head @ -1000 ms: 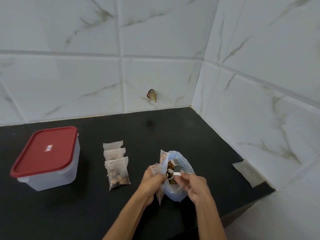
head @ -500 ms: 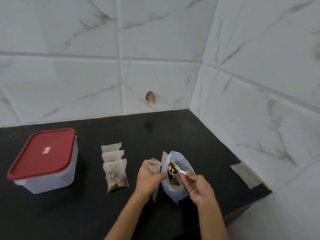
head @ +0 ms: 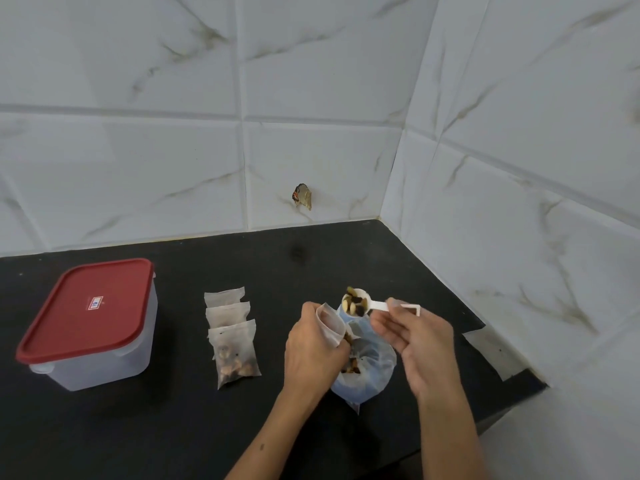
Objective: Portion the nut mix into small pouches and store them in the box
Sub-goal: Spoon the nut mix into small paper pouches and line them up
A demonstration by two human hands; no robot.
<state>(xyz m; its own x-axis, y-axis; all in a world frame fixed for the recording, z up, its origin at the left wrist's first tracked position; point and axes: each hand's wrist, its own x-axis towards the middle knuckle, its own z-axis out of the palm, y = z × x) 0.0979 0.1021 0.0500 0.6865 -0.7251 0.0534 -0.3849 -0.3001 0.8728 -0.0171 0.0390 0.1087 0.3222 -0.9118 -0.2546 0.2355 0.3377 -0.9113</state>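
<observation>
White plastic scoop (head: 360, 305), heaped with nut mix (head: 355, 303), is held level above the mouth of the blue-tinted bulk bag (head: 372, 370). Its handle is pinched between thumb and fingertips of the right hand (head: 420, 341); the handle end is seen poking out past the fingers. An open small pouch (head: 331, 323) is gripped by the left hand (head: 311, 351), fingers curled round it, mouth turned up just left of the scoop bowl. Pouch and bag edge are pressed together at that hand; whether the bag is also gripped cannot be told.

More nut mix is seen inside the bulk bag, which stands on the black counter (head: 173, 427).

Three filled pouches (head: 233, 341) are laid in an overlapping row left of the hands, nearest one showing nuts through the film. The box (head: 91, 327), translucent with a red lid (head: 86, 306) closed on it, is set further left, well apart from the hands.

A pale sheet (head: 491, 355) is lying at the counter's right edge against the wall. A small brown object (head: 302, 196) is stuck on the marble-look wall tiles (head: 138, 168) above the counter; what it is cannot be told.
</observation>
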